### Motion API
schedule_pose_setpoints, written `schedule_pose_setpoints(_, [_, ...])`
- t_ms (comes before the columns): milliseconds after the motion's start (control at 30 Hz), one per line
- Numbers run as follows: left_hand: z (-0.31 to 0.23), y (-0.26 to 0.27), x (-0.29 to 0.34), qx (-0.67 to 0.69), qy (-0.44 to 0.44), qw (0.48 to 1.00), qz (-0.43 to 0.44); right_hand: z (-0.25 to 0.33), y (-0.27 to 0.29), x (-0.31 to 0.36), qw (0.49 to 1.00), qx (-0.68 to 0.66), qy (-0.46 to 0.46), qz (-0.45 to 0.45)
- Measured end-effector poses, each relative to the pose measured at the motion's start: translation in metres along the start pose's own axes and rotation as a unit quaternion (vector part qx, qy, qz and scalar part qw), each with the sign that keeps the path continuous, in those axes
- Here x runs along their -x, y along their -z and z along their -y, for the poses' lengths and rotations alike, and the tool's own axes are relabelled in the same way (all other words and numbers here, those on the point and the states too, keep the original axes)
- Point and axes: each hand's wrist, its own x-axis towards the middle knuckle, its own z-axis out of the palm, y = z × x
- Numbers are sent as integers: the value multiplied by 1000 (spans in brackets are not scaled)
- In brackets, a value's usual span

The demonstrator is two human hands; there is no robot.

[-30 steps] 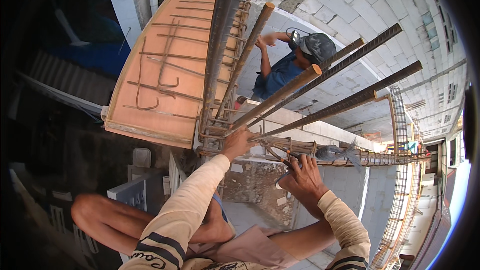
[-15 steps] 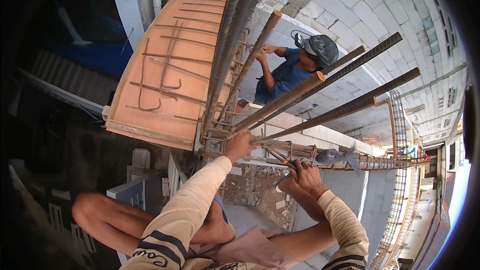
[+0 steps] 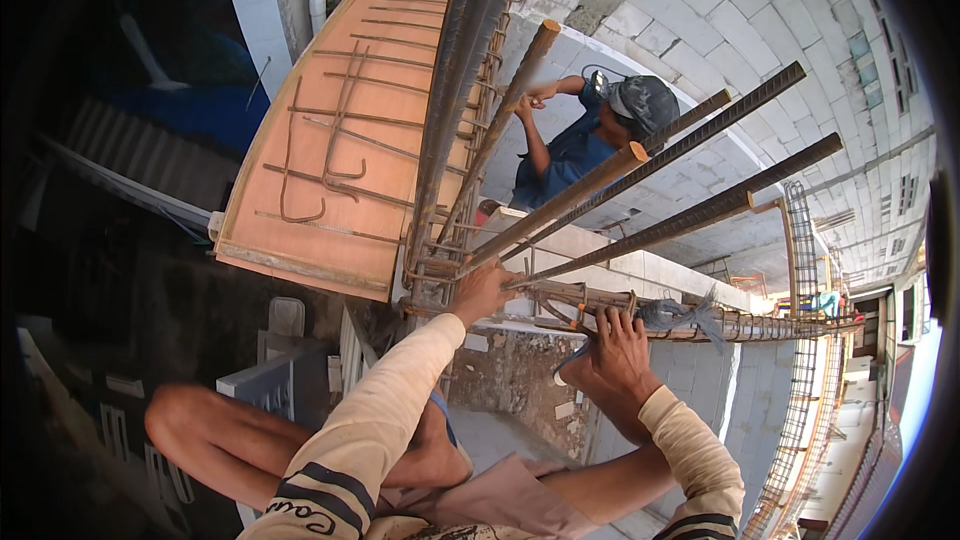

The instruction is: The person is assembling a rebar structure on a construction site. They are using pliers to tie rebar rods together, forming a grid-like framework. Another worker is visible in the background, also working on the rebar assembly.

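My left hand [image 3: 482, 292] is closed among the steel bars where the upright rebar column [image 3: 440, 250] meets the rebar beam [image 3: 740, 324]. Its fingertips are partly hidden, so what they pinch cannot be made out. At the near side of the beam, my right hand [image 3: 624, 352] is wrapped over the handles of pincers [image 3: 578, 316] with a bit of orange on them. The jaws point left toward my left hand. Just right of my right hand, a bundle of grey tie wire [image 3: 672, 314] lies on the beam.
Long rebar ends [image 3: 690, 210] stick up toward me. A wooden formwork panel [image 3: 350, 140] with bent bars on it stands left. Beyond the column a co-worker [image 3: 570, 155] in blue has both hands raised at the bars. A block wall [image 3: 780, 0] rises behind; a deep drop lies below my bent legs.
My right hand has rolled over, so its back now faces up, and the pincers have turned closer along the beam. My left hand stays at the bars.
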Motion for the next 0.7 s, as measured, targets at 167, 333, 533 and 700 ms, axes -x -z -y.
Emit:
schedule_pose_setpoints(167, [0, 0, 2, 12, -3, 1000, -1, -2, -11, 1, 997, -31, -46, 46])
schedule_pose_setpoints(333, [-3, 3, 1, 7, 12, 1000, 16, -22, -33, 0, 950, -281, -78, 113])
schedule_pose_setpoints(533, [-39, -2, 36, -72, 26, 987, -143, -48, -58, -4, 528, -726, -288, 332])
schedule_pose_setpoints(700, [-66, -41, 62, 74, 143, 980, -119, -48, -78, 4, 528, -739, -291, 300])
